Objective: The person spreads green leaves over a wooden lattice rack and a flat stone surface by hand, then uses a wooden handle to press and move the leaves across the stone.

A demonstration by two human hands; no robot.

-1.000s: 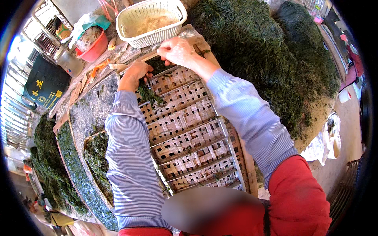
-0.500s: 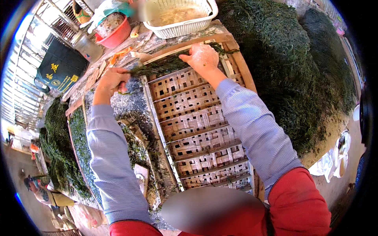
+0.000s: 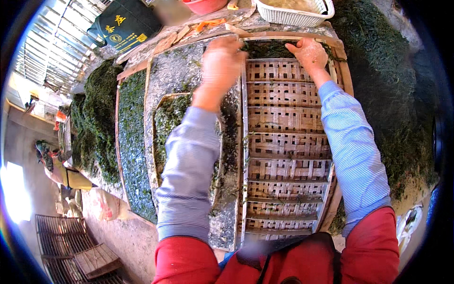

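Observation:
My right hand (image 3: 310, 56) is at the far end of a wooden frame with a woven bamboo base (image 3: 288, 120), split by thin cross slats. Its fingers curl down onto dark green, seaweed-like strands (image 3: 269, 48) lying across the farthest section, with the thumb to the left. The fingertips are partly hidden. Beside the frame's far left corner, my left hand (image 3: 220, 68) is smeared by motion; whether it holds any strands does not show. The nearer sections show bare weave with a few green bits.
A big heap of green strands (image 3: 373, 71) lies right, another heap (image 3: 97, 123) left. Between them are a green-covered panel (image 3: 135, 142) and a smaller green-filled frame (image 3: 172, 116). A white basket (image 3: 291, 18) and red basin (image 3: 205, 5) stand beyond. Another person (image 3: 59, 163) is far left.
The view has shifted, so the frame appears straighter and farther right. The strands stretched between my hands now lie in the far section. My left hand has come closer to the frame's far left corner.

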